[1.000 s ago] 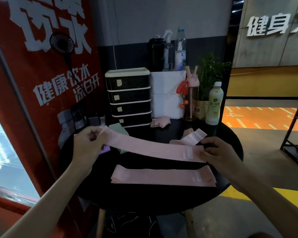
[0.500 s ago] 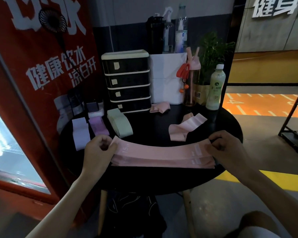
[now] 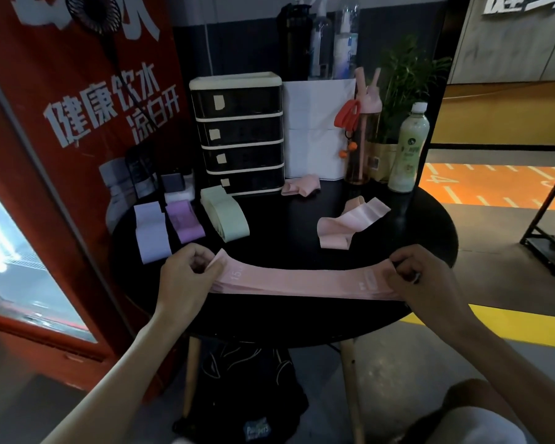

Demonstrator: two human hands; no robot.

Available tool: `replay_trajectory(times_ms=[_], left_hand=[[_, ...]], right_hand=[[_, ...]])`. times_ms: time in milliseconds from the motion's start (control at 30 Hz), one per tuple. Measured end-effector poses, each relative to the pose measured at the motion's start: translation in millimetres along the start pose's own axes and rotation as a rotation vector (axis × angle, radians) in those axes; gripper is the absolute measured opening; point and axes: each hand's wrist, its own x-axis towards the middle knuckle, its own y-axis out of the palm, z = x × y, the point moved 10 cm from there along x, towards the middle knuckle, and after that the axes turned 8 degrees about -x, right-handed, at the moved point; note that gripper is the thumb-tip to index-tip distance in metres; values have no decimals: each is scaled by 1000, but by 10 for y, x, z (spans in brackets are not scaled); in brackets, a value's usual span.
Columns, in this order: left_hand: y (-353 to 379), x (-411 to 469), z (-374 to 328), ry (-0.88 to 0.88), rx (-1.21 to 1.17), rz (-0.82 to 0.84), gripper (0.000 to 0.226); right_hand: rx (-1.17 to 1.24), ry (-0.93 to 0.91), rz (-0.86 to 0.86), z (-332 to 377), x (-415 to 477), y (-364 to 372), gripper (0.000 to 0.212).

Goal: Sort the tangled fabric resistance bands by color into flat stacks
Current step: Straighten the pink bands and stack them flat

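In the head view, the left hand and the right hand each pinched one end of the pink bands, which lay flat in a stack on the near part of the black table. Far left lay the lilac band, purple band and green bands. A loose pink band lay far right, crumpled.

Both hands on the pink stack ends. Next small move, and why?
Probably let go and reach the right hand for the twisted pink band. The pink stack already lies flat with its ends lined up under both hands, left hand included, while that band and another crumpled pink one remain unsorted.
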Motion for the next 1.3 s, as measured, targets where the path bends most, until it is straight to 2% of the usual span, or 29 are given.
replay_trajectory(times_ms=[400,667,733,800,900,1033,1133,1300], left_hand=[[21,10,97,-43,96,30,22],[67,-3,136,-66,264,71,21],[94,-10,51,2,303,76,23],[206,-74,-204,189,395,96,23],[627,-239,-537,389,428,238,32],[1190,-383,-614,387,318,443,21],[1317,-419,-530,363,308,490,11],[1346,-419,-516,374,337,502,12]], right_hand=[[61,2,-8,-50,-27,25,15],[-98,-3,46,-84,-27,101,21],[-104,-8,61,-76,-30,114,19],[-113,-15,64,-61,-34,116,19],[-132,-27,68,-43,-34,115,18],[-159,-40,85,-27,-8,101,18],[-163,-78,103,60,58,73,15],[-200,-155,129,294,434,113,12]])
